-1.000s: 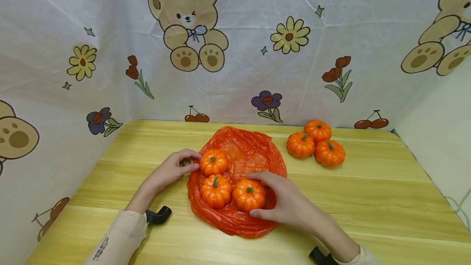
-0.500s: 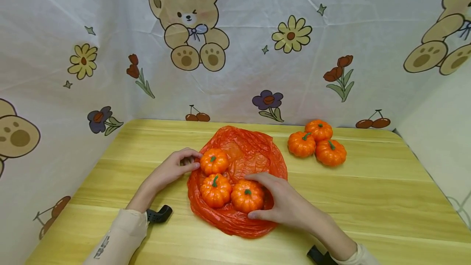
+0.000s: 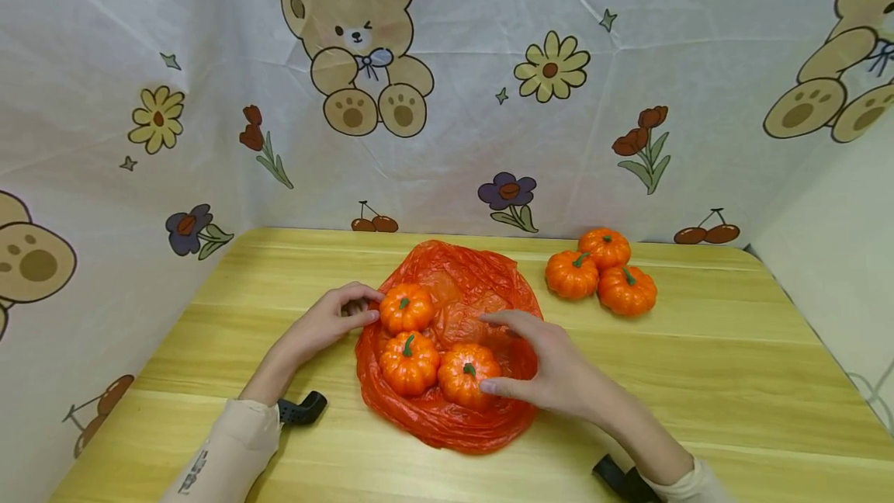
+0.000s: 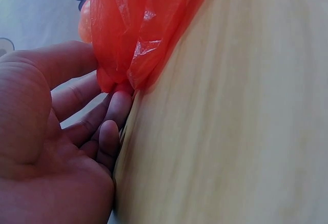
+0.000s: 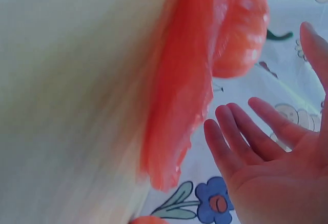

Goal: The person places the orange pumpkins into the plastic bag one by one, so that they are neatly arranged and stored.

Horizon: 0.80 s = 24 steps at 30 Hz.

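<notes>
A thin red plastic bag (image 3: 475,297) lies opened out on the table, its rim rolled into a ring. Inside sit three small orange pumpkins: a back-left pumpkin (image 3: 407,308), a front-left pumpkin (image 3: 409,364) and a front-right pumpkin (image 3: 466,376). My left hand (image 3: 335,313) holds the bag's left rim between thumb and fingers; the left wrist view has the red film (image 4: 138,34) at the fingertips. Over the bag's right side, my right hand (image 3: 562,367) is spread with nothing in it, its thumb beside the front-right pumpkin. In the right wrist view its fingers (image 5: 251,131) are straight and apart from the bag.
A cluster of three more pumpkins (image 3: 602,272) sits at the table's back right, outside the bag. The wood-grain table (image 3: 698,379) ends against a white printed cloth (image 3: 447,154) behind. A black wrist mount (image 3: 302,408) is by the left forearm.
My right hand has let go of the front-right pumpkin and moved back to the right, fingers wider. That pumpkin has shifted slightly left, against its neighbour. My left hand has stayed put.
</notes>
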Each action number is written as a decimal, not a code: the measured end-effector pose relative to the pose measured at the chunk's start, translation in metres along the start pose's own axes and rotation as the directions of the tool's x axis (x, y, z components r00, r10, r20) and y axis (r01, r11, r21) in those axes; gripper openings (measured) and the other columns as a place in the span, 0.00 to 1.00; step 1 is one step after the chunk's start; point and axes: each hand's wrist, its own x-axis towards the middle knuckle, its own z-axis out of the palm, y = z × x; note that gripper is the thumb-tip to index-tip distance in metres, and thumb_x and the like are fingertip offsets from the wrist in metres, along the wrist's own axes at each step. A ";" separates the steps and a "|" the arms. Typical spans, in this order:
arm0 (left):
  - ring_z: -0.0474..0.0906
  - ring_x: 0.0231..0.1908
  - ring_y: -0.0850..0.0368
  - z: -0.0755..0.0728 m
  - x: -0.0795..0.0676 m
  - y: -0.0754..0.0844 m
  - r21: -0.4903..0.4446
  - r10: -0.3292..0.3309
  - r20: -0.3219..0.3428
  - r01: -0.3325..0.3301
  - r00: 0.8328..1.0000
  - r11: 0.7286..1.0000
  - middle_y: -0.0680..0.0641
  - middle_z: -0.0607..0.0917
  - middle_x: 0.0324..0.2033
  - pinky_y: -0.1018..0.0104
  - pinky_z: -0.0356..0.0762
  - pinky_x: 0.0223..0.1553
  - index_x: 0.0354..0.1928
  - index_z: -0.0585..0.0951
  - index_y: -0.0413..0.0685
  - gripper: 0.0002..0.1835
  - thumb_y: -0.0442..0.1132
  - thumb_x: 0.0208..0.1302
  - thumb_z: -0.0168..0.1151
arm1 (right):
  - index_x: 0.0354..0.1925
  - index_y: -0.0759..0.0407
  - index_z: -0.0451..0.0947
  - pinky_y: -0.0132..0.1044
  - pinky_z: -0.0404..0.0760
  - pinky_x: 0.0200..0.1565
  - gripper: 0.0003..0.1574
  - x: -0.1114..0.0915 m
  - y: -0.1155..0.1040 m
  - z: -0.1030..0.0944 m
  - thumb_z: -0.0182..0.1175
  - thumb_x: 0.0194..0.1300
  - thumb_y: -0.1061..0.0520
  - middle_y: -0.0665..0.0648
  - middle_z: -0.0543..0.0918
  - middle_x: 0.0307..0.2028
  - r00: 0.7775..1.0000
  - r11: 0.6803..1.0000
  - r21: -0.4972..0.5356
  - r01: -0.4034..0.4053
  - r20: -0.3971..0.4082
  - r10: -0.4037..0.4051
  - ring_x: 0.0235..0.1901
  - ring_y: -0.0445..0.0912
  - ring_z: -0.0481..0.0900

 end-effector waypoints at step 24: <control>0.74 0.43 0.49 0.000 -0.001 0.001 0.002 -0.007 0.004 0.007 1.000 1.000 0.45 0.83 0.47 0.66 0.74 0.43 0.56 0.86 0.48 0.13 0.41 0.73 0.67 | 0.67 0.51 0.77 0.61 0.80 0.59 0.35 -0.005 0.035 -0.062 0.76 0.65 0.49 0.55 0.84 0.62 0.961 0.991 -0.103 -0.084 -0.273 0.053 0.61 0.56 0.82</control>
